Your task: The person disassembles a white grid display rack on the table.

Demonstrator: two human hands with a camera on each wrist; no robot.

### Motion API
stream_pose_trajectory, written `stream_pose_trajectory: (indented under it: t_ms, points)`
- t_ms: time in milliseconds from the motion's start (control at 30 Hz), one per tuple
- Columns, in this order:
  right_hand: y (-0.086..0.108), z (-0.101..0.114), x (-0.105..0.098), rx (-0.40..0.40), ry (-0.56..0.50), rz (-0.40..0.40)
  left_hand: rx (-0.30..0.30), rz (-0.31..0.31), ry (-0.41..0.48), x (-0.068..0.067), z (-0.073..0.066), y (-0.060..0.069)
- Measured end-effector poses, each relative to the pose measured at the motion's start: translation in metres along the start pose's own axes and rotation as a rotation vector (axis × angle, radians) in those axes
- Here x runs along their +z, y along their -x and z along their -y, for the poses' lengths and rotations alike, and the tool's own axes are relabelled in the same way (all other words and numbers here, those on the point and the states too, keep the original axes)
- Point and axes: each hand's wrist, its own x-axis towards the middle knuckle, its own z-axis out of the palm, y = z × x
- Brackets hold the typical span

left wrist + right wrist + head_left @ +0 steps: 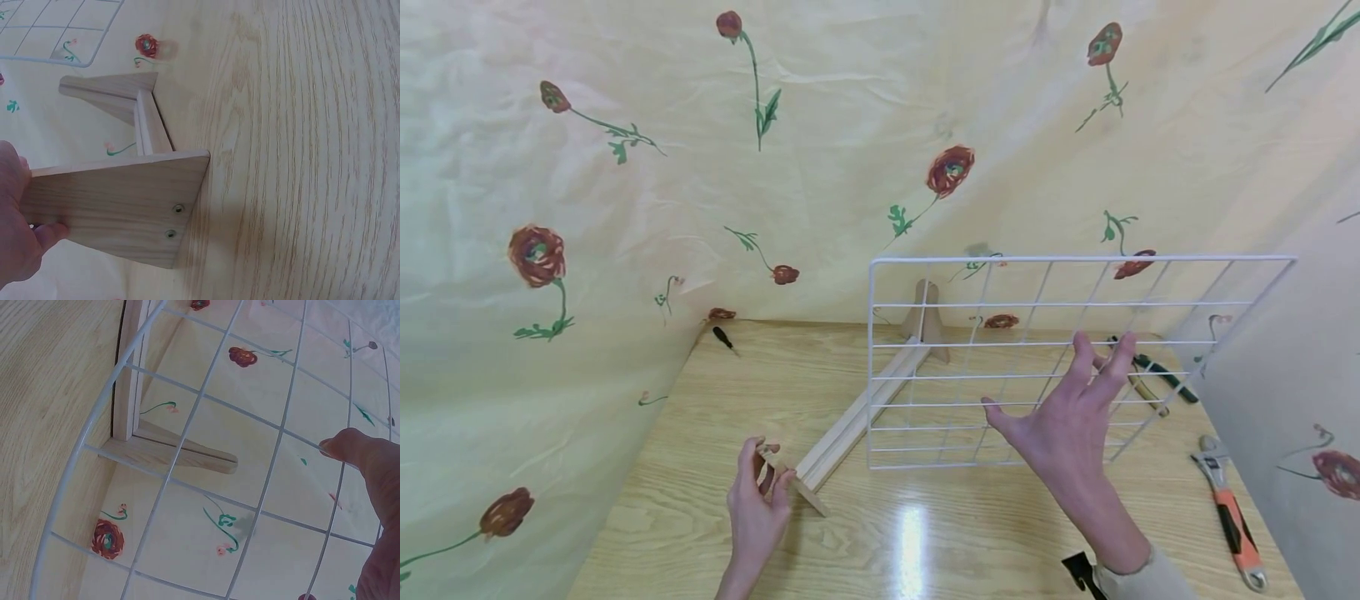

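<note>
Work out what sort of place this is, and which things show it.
Probably a small assembly workspace: an adjustable wrench lies on the wood-grain tabletop, the left hand holds a wooden frame and the right hand a white wire grid.

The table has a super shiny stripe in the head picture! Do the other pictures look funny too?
Head view: glare on the table, probably a light's reflection; left wrist view: no bright stripe, a soft shadow beside the wooden panel; right wrist view: the wire grid's edge looks bowed, likely lens distortion.
</note>
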Motion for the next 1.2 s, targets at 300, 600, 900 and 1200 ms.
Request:
stream_pose_trajectory:
  t_ms: [300,600,900,1200]
  points:
    - [0.0002,-0.0002,0.0024,-0.005,-0.007,-0.016,-0.006,0.002,-0.008,-0.0007,0.001,0.004]
    - [0.0003,-0.0012,0.0051,-0.02,-0.021,-0.038,0.002,-0.008,-0.02,-0.0008,-0.0005,0.0064]
    - [0.0002,-0.0024,0.0076,-0.041,-0.031,-0.055,0.007,-0.027,-0.021,-0.0005,-0.0005,0.0086]
    - [0.0021,-0.0029,0.0093,-0.047,-0.015,-0.051,-0.009,-0.035,-0.048,-0.0012,-0.0032,0.0101]
